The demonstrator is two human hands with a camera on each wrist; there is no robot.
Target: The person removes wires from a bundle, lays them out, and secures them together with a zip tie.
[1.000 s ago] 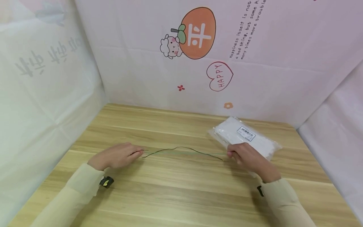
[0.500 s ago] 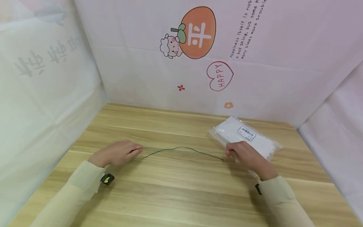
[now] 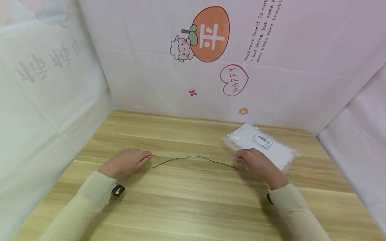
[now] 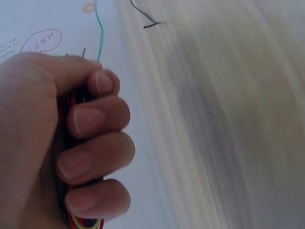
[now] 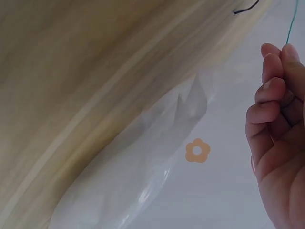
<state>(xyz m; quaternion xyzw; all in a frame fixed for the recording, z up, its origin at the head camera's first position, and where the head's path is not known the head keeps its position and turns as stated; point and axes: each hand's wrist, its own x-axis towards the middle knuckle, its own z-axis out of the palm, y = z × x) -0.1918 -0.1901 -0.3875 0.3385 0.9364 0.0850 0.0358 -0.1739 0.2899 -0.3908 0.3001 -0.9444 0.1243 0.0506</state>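
A thin green wire (image 4: pixel 101 36) spans the gap between both hands above the table. At its left end, my left hand (image 3: pixel 125 162) pinches it between thumb and index finger. The same hand's other fingers curl round a bundle of thin wires (image 4: pixel 86 223), with red, black and yellow showing in the left wrist view. My right hand (image 3: pixel 259 163) pinches the other end of the green wire between thumb and fingertip. Below it, a single black wire (image 3: pixel 221 163) lies bowed on the table; it overlaps the green one in the head view.
A clear plastic packet (image 3: pixel 278 152) with white contents and a barcode label lies at the back right, partly behind my right hand. The wood-grain table (image 3: pixel 181 201) is bounded by printed white cloth (image 3: pixel 144 77) at the back and both sides.
My right hand has shifted a little to the left, and my left hand slightly away from me. Both keep their hold on the green wire. The black wire stays in place.
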